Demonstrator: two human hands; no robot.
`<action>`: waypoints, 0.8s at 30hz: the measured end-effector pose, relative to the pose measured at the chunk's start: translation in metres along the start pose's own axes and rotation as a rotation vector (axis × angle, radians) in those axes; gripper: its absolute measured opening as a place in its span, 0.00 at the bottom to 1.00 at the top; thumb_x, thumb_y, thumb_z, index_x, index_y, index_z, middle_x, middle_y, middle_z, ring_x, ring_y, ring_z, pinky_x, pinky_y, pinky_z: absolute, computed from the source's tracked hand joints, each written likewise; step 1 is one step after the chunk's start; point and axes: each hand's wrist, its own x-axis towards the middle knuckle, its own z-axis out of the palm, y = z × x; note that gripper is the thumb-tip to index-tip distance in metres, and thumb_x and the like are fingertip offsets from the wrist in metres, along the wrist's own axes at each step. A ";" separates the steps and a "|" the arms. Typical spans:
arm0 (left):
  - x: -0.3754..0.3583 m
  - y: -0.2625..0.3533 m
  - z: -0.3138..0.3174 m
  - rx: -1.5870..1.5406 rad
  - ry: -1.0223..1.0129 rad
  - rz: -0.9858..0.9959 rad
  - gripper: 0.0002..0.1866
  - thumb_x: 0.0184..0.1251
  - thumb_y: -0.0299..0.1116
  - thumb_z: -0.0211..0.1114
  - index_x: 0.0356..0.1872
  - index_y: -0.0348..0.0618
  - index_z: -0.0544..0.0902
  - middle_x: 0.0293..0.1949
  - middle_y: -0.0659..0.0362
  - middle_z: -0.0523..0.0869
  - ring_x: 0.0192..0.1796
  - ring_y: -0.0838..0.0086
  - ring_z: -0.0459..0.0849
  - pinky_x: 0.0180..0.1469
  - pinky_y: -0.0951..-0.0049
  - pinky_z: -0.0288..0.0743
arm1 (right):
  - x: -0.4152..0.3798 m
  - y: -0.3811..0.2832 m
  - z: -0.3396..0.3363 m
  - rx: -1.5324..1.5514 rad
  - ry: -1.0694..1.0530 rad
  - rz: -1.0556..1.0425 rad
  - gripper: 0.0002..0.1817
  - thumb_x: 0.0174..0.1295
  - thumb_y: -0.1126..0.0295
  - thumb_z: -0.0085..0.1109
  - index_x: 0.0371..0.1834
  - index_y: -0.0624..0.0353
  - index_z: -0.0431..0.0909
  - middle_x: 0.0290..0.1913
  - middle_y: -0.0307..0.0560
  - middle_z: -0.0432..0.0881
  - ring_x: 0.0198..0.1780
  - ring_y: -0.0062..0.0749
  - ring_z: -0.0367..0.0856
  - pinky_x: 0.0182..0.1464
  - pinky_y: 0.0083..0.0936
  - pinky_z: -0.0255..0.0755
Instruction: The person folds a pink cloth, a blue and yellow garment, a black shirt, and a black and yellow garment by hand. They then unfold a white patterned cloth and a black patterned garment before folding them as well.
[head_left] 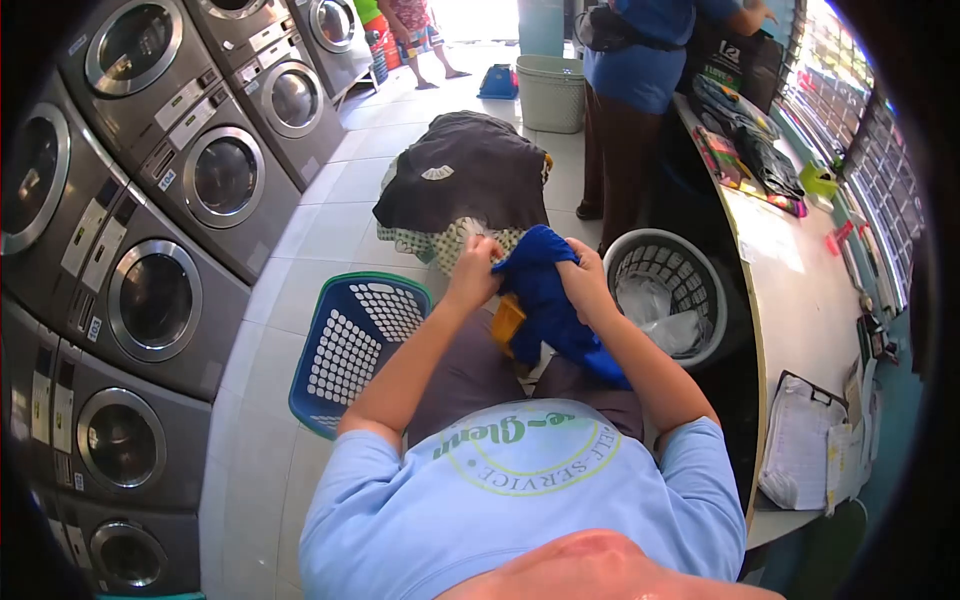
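Left hand (478, 265) and right hand (586, 284) clamp fingers on blue cloth (543, 292); straightening seems in hand; next likely needs even tension.

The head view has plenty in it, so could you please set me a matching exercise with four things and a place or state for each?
1. Blue garment
2. Blue basket
3. Round grey basket
4. Clipboard

A. On the counter
B. Held by left hand and right hand
C. On the floor, to the left
D. With clear plastic inside

Pairs: 1-B, 2-C, 3-D, 4-A
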 end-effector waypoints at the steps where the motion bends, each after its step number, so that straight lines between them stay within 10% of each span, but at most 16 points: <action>1: -0.009 -0.002 0.001 -0.084 -0.130 -0.145 0.17 0.47 0.33 0.73 0.38 0.39 0.80 0.35 0.50 0.84 0.38 0.64 0.84 0.42 0.69 0.76 | 0.002 0.001 0.002 -0.020 0.008 -0.008 0.09 0.61 0.71 0.54 0.40 0.62 0.79 0.31 0.38 0.80 0.32 0.16 0.76 0.34 0.16 0.71; 3: -0.021 -0.004 0.003 -0.252 -0.385 -0.422 0.13 0.51 0.30 0.72 0.38 0.40 0.81 0.35 0.52 0.85 0.38 0.66 0.85 0.41 0.69 0.78 | 0.010 0.005 0.003 -0.056 0.031 -0.037 0.10 0.59 0.68 0.56 0.36 0.63 0.80 0.28 0.39 0.80 0.31 0.18 0.76 0.33 0.18 0.70; 6: -0.030 -0.007 0.012 -1.398 -0.524 -0.828 0.12 0.59 0.31 0.68 0.42 0.41 0.81 0.42 0.55 0.85 0.42 0.65 0.84 0.47 0.64 0.79 | 0.052 0.022 -0.033 -0.424 0.103 -0.134 0.10 0.55 0.67 0.59 0.33 0.64 0.79 0.25 0.40 0.79 0.30 0.17 0.76 0.31 0.18 0.69; 8: -0.026 -0.001 0.007 -1.549 -0.503 -0.822 0.16 0.64 0.35 0.63 0.50 0.38 0.78 0.47 0.56 0.83 0.46 0.66 0.84 0.51 0.63 0.79 | 0.061 0.009 -0.054 -0.796 0.216 -0.239 0.14 0.50 0.66 0.67 0.34 0.62 0.77 0.26 0.49 0.80 0.29 0.33 0.80 0.33 0.27 0.72; 10: -0.010 0.017 -0.007 -1.668 -0.485 -0.832 0.19 0.66 0.39 0.61 0.53 0.38 0.75 0.48 0.54 0.83 0.46 0.67 0.84 0.49 0.64 0.79 | 0.057 0.016 -0.053 -1.009 0.515 -0.796 0.13 0.51 0.67 0.67 0.35 0.61 0.76 0.29 0.50 0.79 0.32 0.39 0.80 0.35 0.30 0.71; 12: 0.011 0.039 -0.020 -1.572 -0.424 -0.862 0.21 0.71 0.46 0.53 0.50 0.36 0.76 0.42 0.56 0.84 0.42 0.70 0.85 0.45 0.69 0.80 | 0.036 -0.001 -0.028 -0.794 0.396 -0.916 0.08 0.55 0.70 0.63 0.35 0.60 0.77 0.29 0.50 0.77 0.33 0.36 0.79 0.37 0.29 0.72; 16: 0.026 0.038 0.000 -1.016 -0.356 -0.598 0.22 0.69 0.49 0.54 0.44 0.35 0.77 0.39 0.52 0.84 0.39 0.68 0.84 0.42 0.67 0.77 | 0.005 0.028 0.002 -0.080 -0.217 0.221 0.11 0.68 0.67 0.45 0.37 0.62 0.75 0.24 0.40 0.75 0.23 0.20 0.74 0.27 0.18 0.70; 18: 0.027 0.067 -0.005 -0.608 -0.284 -0.353 0.19 0.68 0.45 0.56 0.40 0.35 0.77 0.34 0.55 0.83 0.38 0.70 0.82 0.40 0.66 0.76 | 0.034 0.074 -0.009 0.055 -0.288 0.385 0.15 0.69 0.62 0.44 0.46 0.61 0.74 0.33 0.45 0.79 0.32 0.26 0.79 0.36 0.22 0.75; 24: 0.012 0.111 -0.003 -0.279 -0.037 -0.040 0.14 0.60 0.35 0.60 0.37 0.31 0.75 0.38 0.42 0.80 0.43 0.47 0.80 0.45 0.57 0.73 | 0.046 0.084 0.038 1.217 -0.841 -0.098 0.23 0.69 0.57 0.42 0.58 0.63 0.68 0.47 0.49 0.77 0.47 0.33 0.78 0.50 0.26 0.73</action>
